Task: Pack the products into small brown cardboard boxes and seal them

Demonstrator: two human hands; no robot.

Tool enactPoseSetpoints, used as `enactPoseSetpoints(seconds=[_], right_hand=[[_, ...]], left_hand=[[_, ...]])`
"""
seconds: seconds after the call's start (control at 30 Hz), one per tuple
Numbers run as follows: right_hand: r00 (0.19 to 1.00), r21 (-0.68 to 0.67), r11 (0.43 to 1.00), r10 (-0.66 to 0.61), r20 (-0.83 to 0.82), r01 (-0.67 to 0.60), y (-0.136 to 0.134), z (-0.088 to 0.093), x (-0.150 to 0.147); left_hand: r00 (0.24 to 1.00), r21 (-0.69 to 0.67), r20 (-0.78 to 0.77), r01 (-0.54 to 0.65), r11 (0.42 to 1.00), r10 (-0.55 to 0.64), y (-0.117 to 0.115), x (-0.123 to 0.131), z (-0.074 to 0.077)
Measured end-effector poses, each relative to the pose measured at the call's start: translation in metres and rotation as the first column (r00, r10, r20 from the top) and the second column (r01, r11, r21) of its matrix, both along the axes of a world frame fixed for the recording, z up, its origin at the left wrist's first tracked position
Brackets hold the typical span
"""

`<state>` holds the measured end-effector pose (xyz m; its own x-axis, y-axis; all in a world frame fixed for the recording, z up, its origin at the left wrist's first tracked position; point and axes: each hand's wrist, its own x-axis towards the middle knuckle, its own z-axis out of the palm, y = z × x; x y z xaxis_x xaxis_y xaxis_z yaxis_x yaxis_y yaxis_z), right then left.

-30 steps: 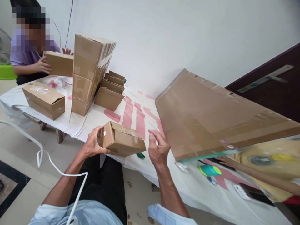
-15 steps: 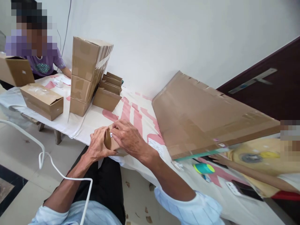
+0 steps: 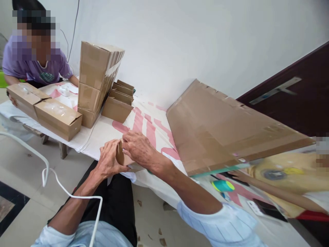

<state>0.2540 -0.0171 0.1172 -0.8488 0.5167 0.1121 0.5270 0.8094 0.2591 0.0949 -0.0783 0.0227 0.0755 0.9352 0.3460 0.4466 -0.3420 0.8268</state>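
A small cardboard box (image 3: 124, 158) is at the table's front edge, above my lap, largely covered by my hands. My left hand (image 3: 110, 158) wraps round its left end, thumb along the near side. Over its top lies my right hand (image 3: 137, 145), with bent fingers pressed near the box's open-looking left edge. Something small and whitish shows at my right fingertips, too small to make out. Beyond my hands, several open cardboard boxes (image 3: 118, 108) stand in a row beside a tall stack of taped boxes (image 3: 89, 92).
At the left, a person in purple (image 3: 51, 70) has a hand on a box (image 3: 24, 94) touching another box (image 3: 58, 116). A large cardboard panel (image 3: 218, 133) stands at the right. Behind it are another person's arm (image 3: 277, 192), a teal cup (image 3: 223, 185) and a phone (image 3: 269, 208).
The person at the left has set their box down on the table, pushed against the other box, which has shifted right. My hands have barely moved on the small box.
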Motion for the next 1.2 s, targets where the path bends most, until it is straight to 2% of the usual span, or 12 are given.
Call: enactPoseSetpoints(seconds=[0.27, 0.6, 0.87, 1.0, 1.07, 1.13, 1.2], right_hand=[[0.995, 0.015, 0.996, 0.090, 0.038, -0.091, -0.002, 0.006, -0.003], [0.992, -0.024, 0.994, 0.109, 0.069, -0.108, 0.002, 0.010, -0.004], [0.996, -0.063, 0.995, 0.067, -0.058, -0.071, 0.003, 0.013, 0.001], [0.975, -0.178, 0.983, -0.007, -0.224, -0.034, 0.008, 0.017, 0.002], [0.931, -0.284, 0.958, -0.070, -0.358, -0.037, 0.008, 0.022, 0.003], [0.852, -0.431, 0.900, -0.172, -0.494, -0.068, 0.007, 0.028, 0.004], [0.749, -0.590, 0.799, -0.321, -0.580, -0.114, 0.004, 0.035, 0.005]], left_hand=[[1.000, -0.023, -0.006, -0.002, 1.000, 0.002, -0.001, 0.000, 0.004], [1.000, 0.001, -0.012, 0.006, 1.000, -0.006, -0.002, 0.000, 0.007], [0.999, -0.033, -0.049, -0.004, 0.999, 0.003, -0.004, 0.001, 0.013], [0.997, -0.036, -0.074, -0.016, 0.999, 0.013, -0.006, 0.002, 0.017], [0.997, -0.032, -0.077, -0.015, 0.999, 0.013, -0.006, 0.002, 0.016], [0.997, -0.023, -0.076, -0.014, 1.000, 0.013, -0.005, 0.001, 0.014], [0.997, -0.015, -0.071, -0.011, 1.000, 0.010, -0.002, -0.001, 0.010]])
